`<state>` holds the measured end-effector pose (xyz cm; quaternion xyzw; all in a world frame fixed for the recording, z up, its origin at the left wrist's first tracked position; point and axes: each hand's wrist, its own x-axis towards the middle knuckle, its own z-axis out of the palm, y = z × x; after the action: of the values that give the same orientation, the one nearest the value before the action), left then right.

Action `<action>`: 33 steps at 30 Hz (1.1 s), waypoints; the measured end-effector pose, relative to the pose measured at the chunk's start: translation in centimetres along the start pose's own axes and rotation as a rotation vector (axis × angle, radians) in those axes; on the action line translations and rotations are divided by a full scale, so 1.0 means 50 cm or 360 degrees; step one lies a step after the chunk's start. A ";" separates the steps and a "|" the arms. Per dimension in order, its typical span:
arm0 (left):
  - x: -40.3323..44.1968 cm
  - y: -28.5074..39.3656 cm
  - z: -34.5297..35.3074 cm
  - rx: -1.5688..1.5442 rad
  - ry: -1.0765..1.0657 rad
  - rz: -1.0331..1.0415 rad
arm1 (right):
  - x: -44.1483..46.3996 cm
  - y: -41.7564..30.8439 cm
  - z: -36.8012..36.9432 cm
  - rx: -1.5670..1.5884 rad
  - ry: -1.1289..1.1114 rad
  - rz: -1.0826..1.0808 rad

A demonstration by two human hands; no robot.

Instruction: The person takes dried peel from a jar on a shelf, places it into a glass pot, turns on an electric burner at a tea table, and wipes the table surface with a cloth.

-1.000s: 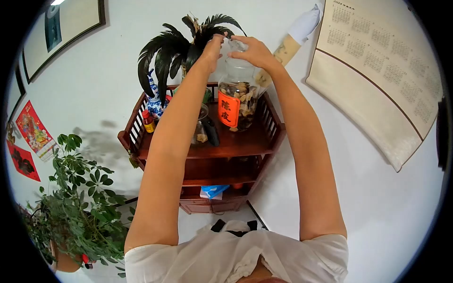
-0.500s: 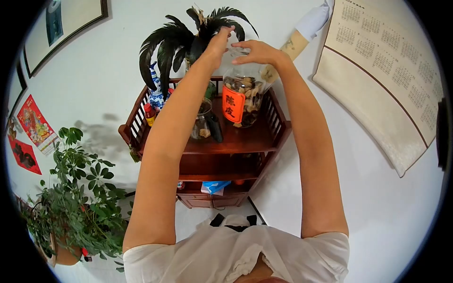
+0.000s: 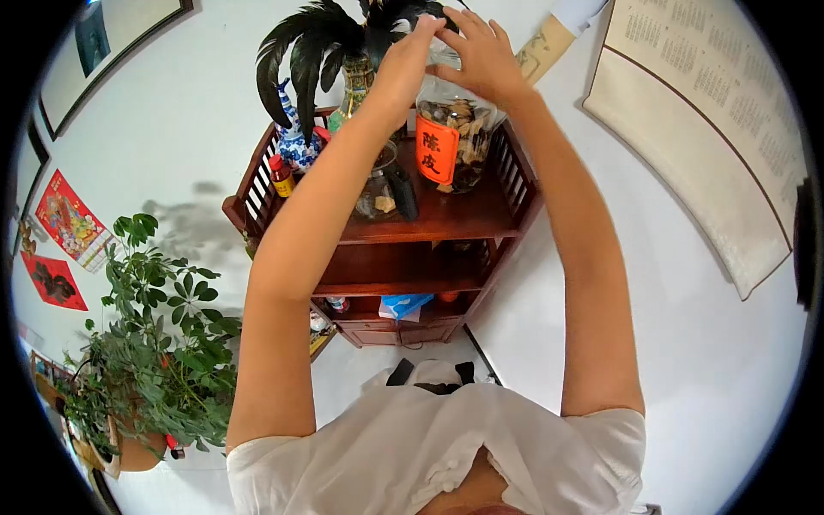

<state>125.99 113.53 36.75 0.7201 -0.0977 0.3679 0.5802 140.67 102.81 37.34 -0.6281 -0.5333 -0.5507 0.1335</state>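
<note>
Jar [image 3: 472, 146] stands on a shelf [image 3: 463, 220], left hand [image 3: 415, 65] and right hand [image 3: 487, 63] flanking its top, perhaps for balance; whether their fingers grip it, I cannot tell. A side rail [image 3: 517, 168] beside it likely prevents falls.

From my remote seat, I see a loose off-white top [image 3: 369, 468] across the bottom of the frame, its thin cloth creased into soft folds. The left sleeve [image 3: 270, 470] and right sleeve [image 3: 608, 446] are short, ending on the upper arms; below them I see both arms [image 3: 292, 249] bare to the fingers [image 3: 470, 33]. A gathered, ruffled edge [image 3: 445, 472] trims the neck opening at bottom centre.
</note>
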 end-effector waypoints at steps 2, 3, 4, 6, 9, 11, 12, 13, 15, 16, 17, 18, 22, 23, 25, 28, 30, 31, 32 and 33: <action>-0.071 0.025 -0.014 0.0176 0.0088 0.0257 | -0.034 -0.074 -0.051 0.0270 0.0260 0.0259; -0.115 0.036 -0.022 0.0263 0.0135 0.0387 | -0.066 -0.133 -0.088 0.0433 0.0259 0.0527; -0.157 0.033 -0.035 0.0370 0.0184 0.0528 | -0.106 -0.183 -0.102 0.0577 0.0218 0.0659; -0.260 0.019 -0.053 0.0424 0.0244 0.0578 | -0.188 -0.270 -0.091 0.0799 0.0083 0.0874; -0.406 -0.039 -0.073 0.0168 0.0189 0.0420 | -0.276 -0.354 -0.032 0.1023 -0.0104 0.1147; -0.490 -0.080 -0.080 0.0210 0.0203 0.0110 | -0.283 -0.381 -0.014 0.1164 -0.0298 0.1337; -0.525 -0.100 -0.083 0.0099 0.0276 -0.0185 | -0.278 -0.389 -0.010 0.1229 -0.0376 0.1418; -0.558 -0.120 -0.087 -0.0010 0.0342 -0.0483 | -0.274 -0.396 -0.007 0.1293 -0.0453 0.1503; -0.619 -0.172 -0.103 -0.0126 0.0434 -0.0693 | -0.256 -0.403 -0.004 0.1286 -0.0452 0.1453; -0.641 -0.184 -0.111 -0.0184 0.0461 -0.0803 | -0.255 -0.410 0.010 0.1291 -0.0397 0.1474; -0.659 -0.188 -0.120 -0.0196 0.0474 -0.0870 | -0.255 -0.416 0.020 0.1278 -0.0334 0.1502; -0.671 -0.194 -0.129 -0.0212 0.0468 -0.0936 | -0.240 -0.424 0.006 0.1487 -0.0256 0.1705; -0.687 -0.211 -0.129 -0.0255 0.0330 -0.0983 | -0.248 -0.470 0.021 0.1425 0.0052 0.1807; -0.689 -0.224 -0.124 -0.0218 0.0334 -0.1011 | -0.252 -0.478 0.008 0.1466 0.0102 0.1813; -0.693 -0.250 -0.112 -0.0231 0.0242 -0.1042 | -0.252 -0.482 -0.062 0.1485 0.0198 0.1728; -0.707 -0.276 -0.063 -0.0309 0.0109 -0.1195 | -0.288 -0.485 -0.176 0.1482 0.0300 0.1795; -0.726 -0.302 -0.024 -0.0377 -0.0021 -0.1369 | -0.325 -0.493 -0.265 0.1657 0.0317 0.1927; -0.743 -0.321 -0.001 -0.0374 -0.0163 -0.1468 | -0.348 -0.502 -0.310 0.1743 0.0339 0.1986; -0.762 -0.343 0.021 -0.0362 -0.0305 -0.1560 | -0.380 -0.510 -0.345 0.1723 0.0386 0.1954; -0.785 -0.374 0.044 -0.0345 -0.0447 -0.1644 | -0.414 -0.514 -0.384 0.1379 0.0198 0.1835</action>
<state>109.65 106.05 -2.91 0.6527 0.1548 -0.0767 0.7377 112.74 87.65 16.15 -0.6676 -0.2791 -0.1666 0.6698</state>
